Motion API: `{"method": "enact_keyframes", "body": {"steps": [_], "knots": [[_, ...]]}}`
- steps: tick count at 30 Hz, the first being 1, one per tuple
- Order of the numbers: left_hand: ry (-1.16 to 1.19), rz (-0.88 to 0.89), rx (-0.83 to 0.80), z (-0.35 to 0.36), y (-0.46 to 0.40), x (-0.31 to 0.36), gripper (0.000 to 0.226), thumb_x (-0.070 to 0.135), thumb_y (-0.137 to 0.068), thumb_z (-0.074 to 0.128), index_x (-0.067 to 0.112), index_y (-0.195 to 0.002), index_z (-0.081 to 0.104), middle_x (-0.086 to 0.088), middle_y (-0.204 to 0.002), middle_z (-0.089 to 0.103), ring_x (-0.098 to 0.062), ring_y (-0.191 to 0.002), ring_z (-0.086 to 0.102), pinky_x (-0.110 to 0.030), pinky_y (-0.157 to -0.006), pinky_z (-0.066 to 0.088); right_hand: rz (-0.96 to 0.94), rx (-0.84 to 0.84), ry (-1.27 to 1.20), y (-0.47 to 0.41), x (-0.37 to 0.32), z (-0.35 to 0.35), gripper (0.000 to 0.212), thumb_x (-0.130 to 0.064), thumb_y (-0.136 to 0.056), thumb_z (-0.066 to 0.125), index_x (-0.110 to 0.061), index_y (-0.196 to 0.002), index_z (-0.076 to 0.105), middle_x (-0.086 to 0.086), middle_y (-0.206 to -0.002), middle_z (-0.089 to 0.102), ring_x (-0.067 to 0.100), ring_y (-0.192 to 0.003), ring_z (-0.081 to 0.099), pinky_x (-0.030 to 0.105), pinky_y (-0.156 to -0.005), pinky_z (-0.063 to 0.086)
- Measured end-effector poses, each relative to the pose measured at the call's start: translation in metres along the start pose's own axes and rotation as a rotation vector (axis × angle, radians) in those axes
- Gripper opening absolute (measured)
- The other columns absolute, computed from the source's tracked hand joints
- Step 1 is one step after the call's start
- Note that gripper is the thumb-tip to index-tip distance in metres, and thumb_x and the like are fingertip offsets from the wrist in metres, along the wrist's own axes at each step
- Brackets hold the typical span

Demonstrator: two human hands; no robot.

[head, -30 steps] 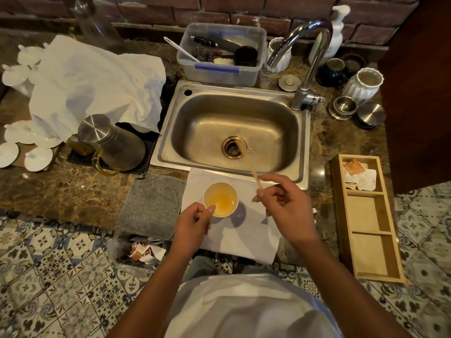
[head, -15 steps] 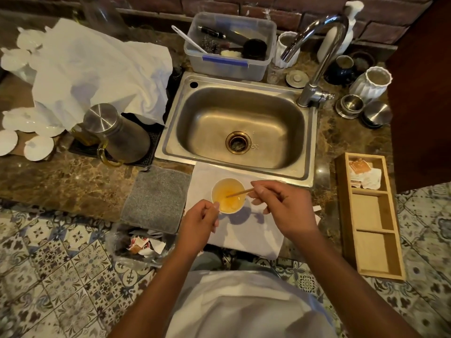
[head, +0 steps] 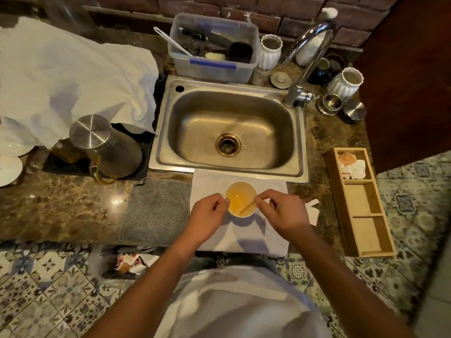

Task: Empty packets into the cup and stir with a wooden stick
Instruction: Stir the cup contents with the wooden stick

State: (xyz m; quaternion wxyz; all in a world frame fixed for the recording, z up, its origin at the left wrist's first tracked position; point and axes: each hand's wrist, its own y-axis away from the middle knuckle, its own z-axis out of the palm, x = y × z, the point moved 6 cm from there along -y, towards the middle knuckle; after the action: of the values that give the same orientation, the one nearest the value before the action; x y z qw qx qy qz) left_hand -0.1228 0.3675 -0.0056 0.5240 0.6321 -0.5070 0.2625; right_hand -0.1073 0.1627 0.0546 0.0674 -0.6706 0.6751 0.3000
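A small white cup (head: pixel 240 189) with orange-yellow liquid stands on a white napkin (head: pixel 268 237) at the counter's front edge, just below the sink. My left hand (head: pixel 207 215) pinches the cup's left rim. My right hand (head: pixel 283 213) grips a thin wooden stick (head: pixel 247 207), whose lower end dips into the liquid at the cup's near right side. Several packets (head: pixel 351 164) lie in the top compartment of a wooden tray (head: pixel 366 250) to the right.
A steel sink (head: pixel 229 128) with a tap (head: pixel 307 59) lies behind the cup. A grey mat (head: pixel 156 211) and a steel jug (head: pixel 105 145) are on the left, a plastic tub (head: pixel 212 67) and white jars behind. Torn wrappers (head: pixel 131 262) lie in a bin below the counter.
My right hand brought the stick down from above the sink into the cup and moved it to the cup's near right side. My left hand kept its hold on the rim.
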Motion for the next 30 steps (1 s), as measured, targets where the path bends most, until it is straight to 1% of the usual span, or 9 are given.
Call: {"method": "enact_keyframes", "body": {"steps": [2,4,8,12,18,22,24,26,30], "knots": [[0.017,0.002,-0.065,0.000,-0.001,-0.002,0.036,0.031,-0.102,0.054,0.012,-0.071,0.058,0.001,-0.058,0.063,-0.015,-0.056,0.058,-0.044,-0.065,0.053,0.005,-0.025,0.059,-0.003,-0.002,0.001,0.022,-0.045,-0.099,0.057,-0.033,-0.110,0.072,-0.012,-0.066,0.062,0.008,-0.061,0.058,0.028,-0.057,0.048],[0.043,0.009,-0.110,0.000,0.000,-0.003,0.037,0.031,-0.103,0.053,0.008,-0.074,0.057,0.001,-0.058,0.063,-0.014,-0.055,0.058,-0.038,-0.064,0.051,-0.022,-0.052,0.128,-0.008,-0.007,0.002,0.023,-0.047,-0.098,0.058,-0.033,-0.109,0.072,-0.011,-0.067,0.064,0.008,-0.063,0.059,0.026,-0.054,0.045],[0.129,-0.029,-0.171,0.005,0.003,-0.005,0.039,0.032,-0.106,0.047,-0.001,-0.085,0.053,-0.003,-0.063,0.063,-0.012,-0.055,0.055,-0.021,-0.056,0.045,-0.135,-0.017,0.171,-0.017,-0.018,-0.001,0.024,-0.046,-0.099,0.059,-0.034,-0.113,0.075,-0.007,-0.086,0.075,0.011,-0.073,0.062,0.024,-0.063,0.043],[0.206,-0.062,-0.164,0.010,0.004,-0.008,0.034,0.029,-0.108,0.043,0.009,-0.082,0.050,-0.006,-0.066,0.063,-0.014,-0.054,0.053,-0.017,-0.052,0.041,-0.250,0.059,0.250,-0.022,-0.027,-0.002,0.027,-0.047,-0.100,0.057,-0.033,-0.114,0.075,-0.006,-0.096,0.080,0.019,-0.085,0.072,0.028,-0.069,0.052],[0.240,-0.060,-0.152,0.013,0.005,-0.006,0.032,0.026,-0.109,0.042,0.013,-0.080,0.049,-0.010,-0.068,0.063,-0.011,-0.052,0.052,-0.015,-0.051,0.040,-0.389,0.008,0.447,-0.032,-0.036,-0.002,0.032,-0.048,-0.101,0.050,-0.031,-0.112,0.075,-0.003,-0.094,0.079,0.023,-0.081,0.072,0.028,-0.061,0.046],[0.254,-0.062,-0.156,0.013,0.004,-0.010,0.034,0.026,-0.109,0.042,0.006,-0.083,0.049,-0.014,-0.070,0.064,-0.015,-0.055,0.054,-0.018,-0.054,0.042,-0.510,-0.009,0.533,-0.035,-0.040,-0.001,0.033,-0.047,-0.102,0.046,-0.028,-0.102,0.073,-0.003,-0.088,0.077,0.024,-0.074,0.070,0.030,-0.059,0.052],[0.252,-0.064,-0.162,0.013,0.005,-0.010,0.035,0.027,-0.109,0.042,0.000,-0.086,0.048,-0.014,-0.072,0.065,-0.015,-0.056,0.054,-0.018,-0.055,0.042,-0.567,-0.023,0.559,-0.036,-0.046,0.000,0.030,-0.044,-0.102,0.049,-0.026,-0.096,0.072,-0.002,-0.082,0.075,0.025,-0.068,0.068,0.031,-0.057,0.052],[0.259,-0.065,-0.161,0.013,0.006,-0.007,0.034,0.026,-0.109,0.041,0.001,-0.086,0.049,-0.014,-0.072,0.065,-0.013,-0.055,0.054,-0.016,-0.054,0.042,-0.623,-0.026,0.567,-0.035,-0.050,0.003,0.027,-0.040,-0.100,0.053,-0.022,-0.091,0.070,0.000,-0.075,0.073,0.026,-0.061,0.066,0.030,-0.053,0.050],[0.285,-0.062,-0.153,0.014,0.007,-0.005,0.031,0.023,-0.109,0.040,0.009,-0.083,0.050,-0.014,-0.070,0.064,-0.012,-0.052,0.054,-0.016,-0.053,0.042,-0.674,-0.070,0.630,-0.027,-0.059,0.016,0.014,-0.029,-0.088,0.070,-0.020,-0.079,0.065,0.003,-0.063,0.068,0.028,-0.049,0.061,0.027,-0.046,0.037]]}}
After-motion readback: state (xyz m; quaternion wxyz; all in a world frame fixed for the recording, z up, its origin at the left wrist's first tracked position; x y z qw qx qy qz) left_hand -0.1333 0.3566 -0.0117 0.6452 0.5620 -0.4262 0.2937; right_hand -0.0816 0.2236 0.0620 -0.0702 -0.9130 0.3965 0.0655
